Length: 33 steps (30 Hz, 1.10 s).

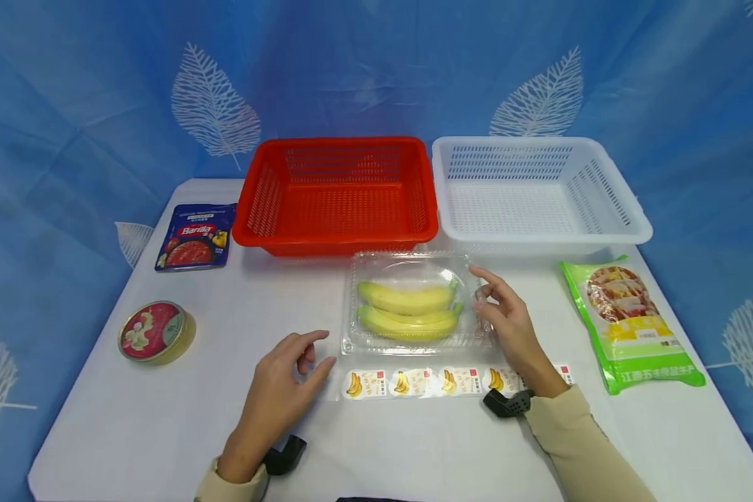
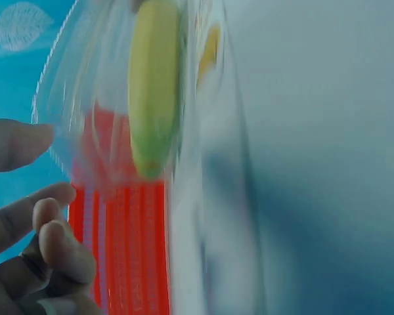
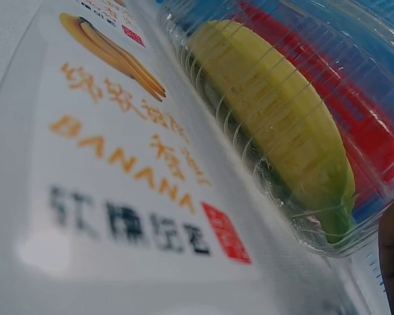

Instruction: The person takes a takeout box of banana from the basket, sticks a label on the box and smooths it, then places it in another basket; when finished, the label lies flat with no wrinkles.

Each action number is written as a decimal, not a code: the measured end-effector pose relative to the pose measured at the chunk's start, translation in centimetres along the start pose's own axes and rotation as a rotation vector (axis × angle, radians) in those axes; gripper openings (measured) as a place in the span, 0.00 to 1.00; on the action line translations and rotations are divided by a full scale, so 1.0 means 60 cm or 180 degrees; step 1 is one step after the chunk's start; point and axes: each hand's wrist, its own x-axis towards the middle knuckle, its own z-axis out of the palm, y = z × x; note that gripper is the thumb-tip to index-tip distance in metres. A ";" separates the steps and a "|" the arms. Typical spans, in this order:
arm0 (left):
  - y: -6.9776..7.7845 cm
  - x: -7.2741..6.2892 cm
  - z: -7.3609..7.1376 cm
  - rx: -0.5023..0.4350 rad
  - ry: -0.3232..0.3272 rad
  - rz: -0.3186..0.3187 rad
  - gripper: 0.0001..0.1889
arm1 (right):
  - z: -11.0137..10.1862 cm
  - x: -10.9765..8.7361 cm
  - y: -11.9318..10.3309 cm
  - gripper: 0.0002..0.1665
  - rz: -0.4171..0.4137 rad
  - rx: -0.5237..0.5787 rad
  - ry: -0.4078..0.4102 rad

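A clear plastic clamshell box (image 1: 414,346) with two bananas (image 1: 408,298) inside lies mid-table, its transparent lid over the fruit. My right hand (image 1: 508,324) is at the box's right edge, fingers loosely bent, with the index fingertip by the upper right corner and the thumb lower along that side. Left of the box, my left hand (image 1: 284,380) hovers with relaxed fingers and nothing in them; the left wrist view shows its fingers (image 2: 65,249) apart from the plastic. Just in front of the box runs a strip of banana stickers (image 1: 411,383), partly under my right wrist.
Behind the box stand a red basket (image 1: 339,247) and a white basket (image 1: 542,240). A blue Barilla sauce pouch (image 1: 194,237) and a round tin (image 1: 157,333) are on the left. On the right lies a green and yellow food bag (image 1: 634,324).
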 end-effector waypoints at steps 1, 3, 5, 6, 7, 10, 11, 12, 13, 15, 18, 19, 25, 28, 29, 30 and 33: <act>-0.003 -0.001 -0.003 0.0039 -0.0012 -0.0025 0.17 | -0.001 -0.001 0.000 0.32 0.0004 -0.0005 0.0004; -0.006 -0.004 -0.004 0.0064 -0.0142 -0.0029 0.15 | -0.002 -0.002 -0.001 0.32 -0.0008 -0.0030 0.0042; -0.006 -0.008 0.000 0.0054 -0.0369 -0.0013 0.14 | -0.005 -0.003 -0.003 0.32 -0.0031 -0.0060 0.0091; -0.005 -0.009 0.004 0.0036 -0.0488 -0.0012 0.13 | -0.006 -0.003 -0.003 0.32 -0.0039 -0.0066 0.0110; -0.002 -0.011 0.008 0.0019 -0.0589 -0.0014 0.13 | -0.008 -0.003 -0.003 0.32 -0.0045 -0.0068 0.0120; 0.002 -0.012 0.020 -0.0014 -0.0779 -0.0052 0.15 | -0.008 -0.005 -0.001 0.32 -0.0041 -0.0029 0.0135; 0.003 -0.013 0.023 -0.0017 -0.0832 -0.0069 0.16 | -0.008 -0.006 0.000 0.32 -0.0035 -0.0014 0.0144; 0.003 -0.013 0.026 0.0007 -0.0881 -0.0085 0.17 | -0.007 -0.008 0.001 0.32 -0.0027 0.0003 0.0152; 0.003 -0.014 0.028 0.0039 -0.0932 -0.0092 0.18 | -0.006 -0.009 0.002 0.32 -0.0021 0.0015 0.0161; 0.002 -0.015 0.031 0.0087 -0.1029 -0.0120 0.19 | -0.005 -0.011 0.004 0.32 -0.0014 0.0035 0.0168; 0.001 -0.015 0.034 0.0159 -0.1081 -0.0170 0.20 | -0.003 -0.012 0.005 0.32 -0.0058 0.0058 0.0167; 0.001 -0.014 0.035 0.0163 -0.1076 -0.0189 0.21 | -0.001 -0.011 0.005 0.32 -0.0080 0.0067 0.0162; 0.001 -0.015 0.040 0.0133 -0.1024 -0.0388 0.21 | 0.004 -0.007 0.007 0.32 -0.0076 0.0033 0.0114; 0.003 -0.019 0.042 0.0097 -0.1009 -0.0452 0.20 | 0.005 -0.007 0.007 0.32 -0.0039 0.0016 0.0082; 0.003 -0.020 0.042 0.0091 -0.1003 -0.0465 0.19 | 0.005 -0.006 0.007 0.32 -0.0036 0.0017 0.0069; 0.003 -0.021 0.042 0.0082 -0.0991 -0.0465 0.19 | 0.005 -0.005 0.007 0.32 -0.0038 0.0022 0.0057; 0.003 -0.022 0.043 0.0043 -0.0952 -0.0448 0.18 | 0.005 -0.002 0.006 0.32 -0.0057 0.0030 0.0023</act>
